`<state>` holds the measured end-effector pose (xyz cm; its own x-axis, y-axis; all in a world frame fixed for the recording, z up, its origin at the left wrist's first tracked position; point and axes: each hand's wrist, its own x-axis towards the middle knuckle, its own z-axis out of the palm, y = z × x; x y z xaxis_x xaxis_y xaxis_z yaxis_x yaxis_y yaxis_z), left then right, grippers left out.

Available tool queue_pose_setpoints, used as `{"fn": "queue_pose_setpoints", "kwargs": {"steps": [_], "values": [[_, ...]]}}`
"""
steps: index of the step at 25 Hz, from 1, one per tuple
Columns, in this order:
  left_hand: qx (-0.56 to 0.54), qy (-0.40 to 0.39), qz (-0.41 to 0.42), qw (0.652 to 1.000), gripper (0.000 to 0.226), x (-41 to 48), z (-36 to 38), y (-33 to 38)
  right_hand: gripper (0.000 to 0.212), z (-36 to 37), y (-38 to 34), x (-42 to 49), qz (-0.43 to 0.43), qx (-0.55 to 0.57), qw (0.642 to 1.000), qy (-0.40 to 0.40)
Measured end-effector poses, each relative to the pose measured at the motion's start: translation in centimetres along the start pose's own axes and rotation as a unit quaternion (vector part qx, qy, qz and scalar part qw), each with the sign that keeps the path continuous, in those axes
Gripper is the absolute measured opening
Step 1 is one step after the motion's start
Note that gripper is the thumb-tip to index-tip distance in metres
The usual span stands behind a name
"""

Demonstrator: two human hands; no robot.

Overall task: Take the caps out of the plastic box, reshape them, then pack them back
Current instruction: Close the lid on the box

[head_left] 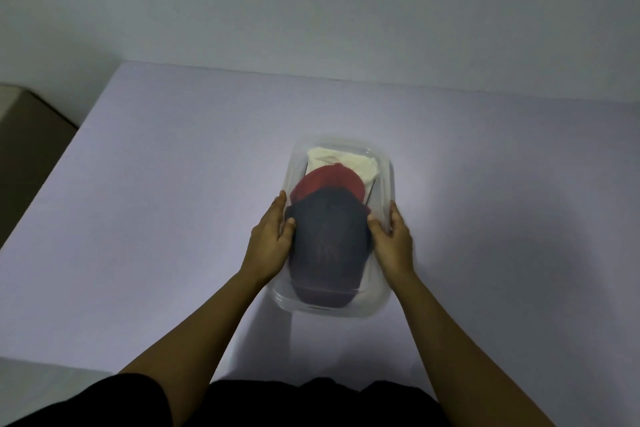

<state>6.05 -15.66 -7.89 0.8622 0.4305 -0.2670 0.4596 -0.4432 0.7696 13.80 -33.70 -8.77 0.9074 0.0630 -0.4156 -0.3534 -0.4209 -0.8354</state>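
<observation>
Left hand, right hand grip plastic box of 3 caps on table.

From my end this reads as a plain indoor room, likely a home rather than a workshop, though the dim light leaves me unsure. I see a bare white wall, a smooth pale counter set against it, a brown carton-like shape at the left edge, and a clear plastic box of caps.
</observation>
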Motion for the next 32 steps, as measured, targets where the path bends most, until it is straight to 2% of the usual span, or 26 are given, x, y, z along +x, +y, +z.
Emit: {"fn": "queue_pose_setpoints", "kwargs": {"steps": [6,10,16,21,23,26,28,31,32], "values": [[-0.022,0.029,-0.012,0.999,0.052,0.0,-0.3,-0.4,0.065,0.1,0.5,0.2,-0.004,0.000,1.000,-0.009],[-0.022,0.037,-0.009,0.999,0.051,-0.1,-0.1,-0.7,0.058,0.5,0.5,0.2,-0.011,-0.026,1.000,0.000],[0.024,0.035,0.006,0.999,0.051,0.2,0.8,-1.3,0.049,0.6,0.5,0.7,0.004,0.012,1.000,-0.005],[0.046,0.043,0.005,0.998,0.052,-0.4,1.2,-0.9,0.048,0.8,1.1,0.5,0.005,-0.073,0.996,0.042],[0.051,0.030,0.016,0.998,0.055,-0.3,0.8,-1.0,0.046,0.7,0.9,0.0,-0.015,-0.055,0.994,0.091],[-0.005,-0.021,-0.005,1.000,0.063,-0.5,-0.3,-1.7,0.043,-0.1,0.6,-1.1,-0.059,-0.018,0.987,0.146],[-0.074,-0.046,-0.071,0.994,0.072,-1.7,-0.7,-2.4,0.051,-0.9,1.6,-2.0,-0.063,-0.015,0.993,0.096],[-0.145,-0.064,-0.126,0.979,0.083,-4.1,-0.1,-3.3,0.092,-2.2,4.1,-3.7,0.010,-0.019,0.997,-0.079],[-0.160,-0.060,-0.131,0.977,0.088,-4.5,0.0,-3.3,0.098,-2.5,4.6,-4.1,0.036,-0.027,0.991,-0.127]]}}
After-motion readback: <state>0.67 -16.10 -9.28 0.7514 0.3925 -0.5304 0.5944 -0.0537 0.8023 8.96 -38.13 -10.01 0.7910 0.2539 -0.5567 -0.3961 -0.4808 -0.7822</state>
